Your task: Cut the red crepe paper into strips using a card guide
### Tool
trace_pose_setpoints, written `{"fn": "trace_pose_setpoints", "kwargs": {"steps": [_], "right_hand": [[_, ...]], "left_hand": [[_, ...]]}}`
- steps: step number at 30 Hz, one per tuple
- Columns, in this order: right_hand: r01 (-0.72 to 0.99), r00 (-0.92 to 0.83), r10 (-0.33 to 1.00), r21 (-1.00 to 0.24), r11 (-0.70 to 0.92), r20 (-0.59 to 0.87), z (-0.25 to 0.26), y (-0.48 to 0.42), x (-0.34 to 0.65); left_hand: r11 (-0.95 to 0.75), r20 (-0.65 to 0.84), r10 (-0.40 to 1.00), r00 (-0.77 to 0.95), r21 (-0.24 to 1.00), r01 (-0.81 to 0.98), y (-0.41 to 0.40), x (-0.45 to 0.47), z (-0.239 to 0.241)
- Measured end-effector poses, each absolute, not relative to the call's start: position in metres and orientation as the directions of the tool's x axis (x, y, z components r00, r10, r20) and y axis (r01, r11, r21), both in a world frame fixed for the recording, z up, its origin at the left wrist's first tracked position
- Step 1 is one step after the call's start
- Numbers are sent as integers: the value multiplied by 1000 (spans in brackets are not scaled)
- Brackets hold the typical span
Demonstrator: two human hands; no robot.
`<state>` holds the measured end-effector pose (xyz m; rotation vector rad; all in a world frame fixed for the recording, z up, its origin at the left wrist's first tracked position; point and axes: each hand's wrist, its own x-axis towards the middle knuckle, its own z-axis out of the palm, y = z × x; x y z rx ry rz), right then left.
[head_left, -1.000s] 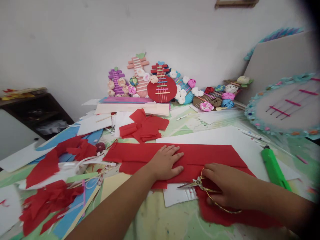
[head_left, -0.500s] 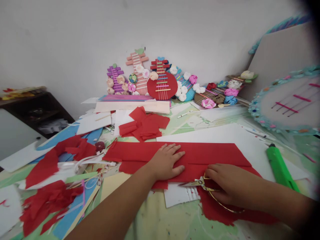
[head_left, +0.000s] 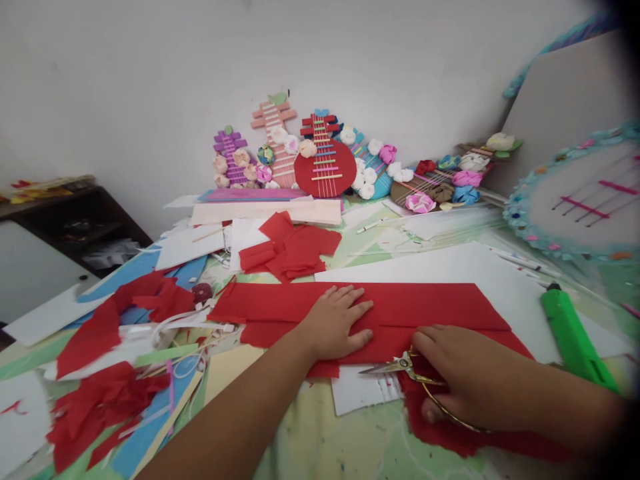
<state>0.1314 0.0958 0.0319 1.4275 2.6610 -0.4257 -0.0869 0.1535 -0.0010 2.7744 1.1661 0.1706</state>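
Note:
My left hand (head_left: 340,323) lies flat with spread fingers on a long folded strip of red crepe paper (head_left: 425,303). My right hand (head_left: 455,367) is closed round the gold handles of a pair of scissors (head_left: 400,365). Their blades point left along the lower edge of the red paper and look nearly closed. Below the blades lies a white foam board piece (head_left: 367,390) with a ragged edge. More red crepe paper (head_left: 440,433) spreads under and below my right hand. Part of the handles is hidden by my fingers.
A green glue gun (head_left: 575,340) lies to the right. Red paper scraps (head_left: 293,250) sit behind the strip, others (head_left: 105,407) at the left among blue and white pieces. Decorated lute-shaped crafts (head_left: 325,163) lean on the wall. A dark shelf (head_left: 90,227) stands at left.
The scissor blades look closer together than before, and my right thumb shows more below the handle. My left hand stays on the red paper. The whole view has shifted slightly.

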Motion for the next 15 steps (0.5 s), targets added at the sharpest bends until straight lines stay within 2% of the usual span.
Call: {"fn": "trace_pose_setpoints", "kwargs": {"steps": [7,15], "right_hand": [[823,-567,793,-136,551,-224,24,102,132],[839,-543,811,-168,517,-216,27,98,132]], "left_hand": [[-697,63,714,697,162,699,153,-87,-2],[-695,56,714,697,172,698,153,-88,0]]}}
